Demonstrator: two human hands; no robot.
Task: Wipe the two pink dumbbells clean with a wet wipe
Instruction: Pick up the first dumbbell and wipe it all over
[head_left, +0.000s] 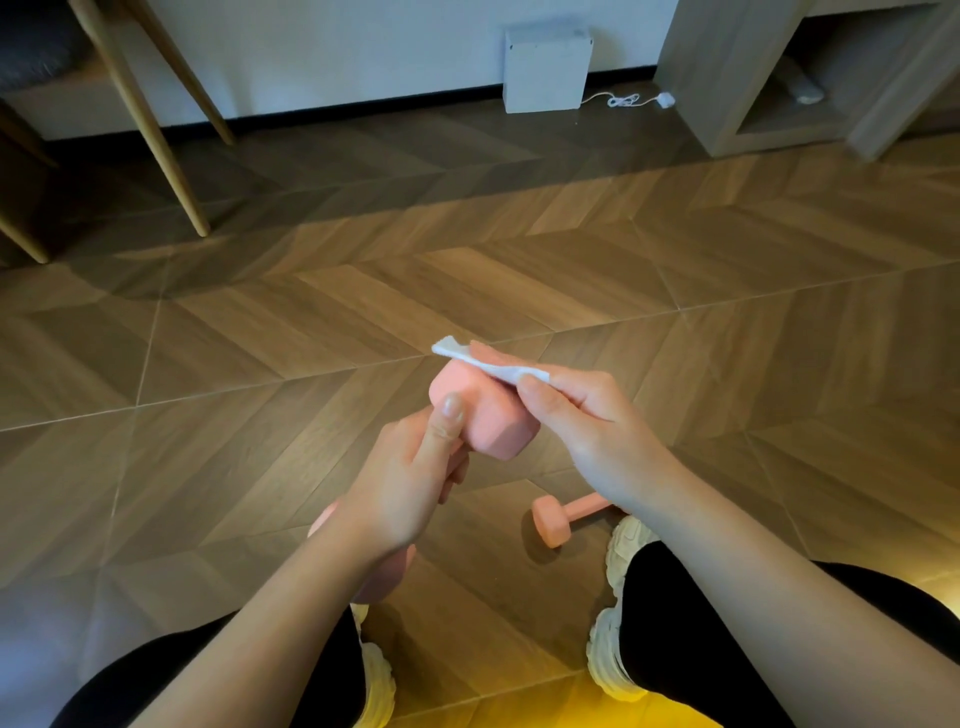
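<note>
My left hand (400, 483) grips the handle of a pink dumbbell (491, 421), held up above the floor with one head pointing away from me; its near head shows partly below my wrist. My right hand (587, 421) pinches a white wet wipe (488, 364), which lies folded across the top of the raised head. A second pink dumbbell (558, 517) lies on the wooden floor below my right wrist, next to my right shoe, with its far end hidden by my arm.
Wooden chair legs (156, 135) stand at the back left. A white box (545, 70) and a white cable (631, 100) sit by the wall, with a grey cabinet (779, 88) at the back right. My shoes (613, 649) and black trouser legs fill the bottom.
</note>
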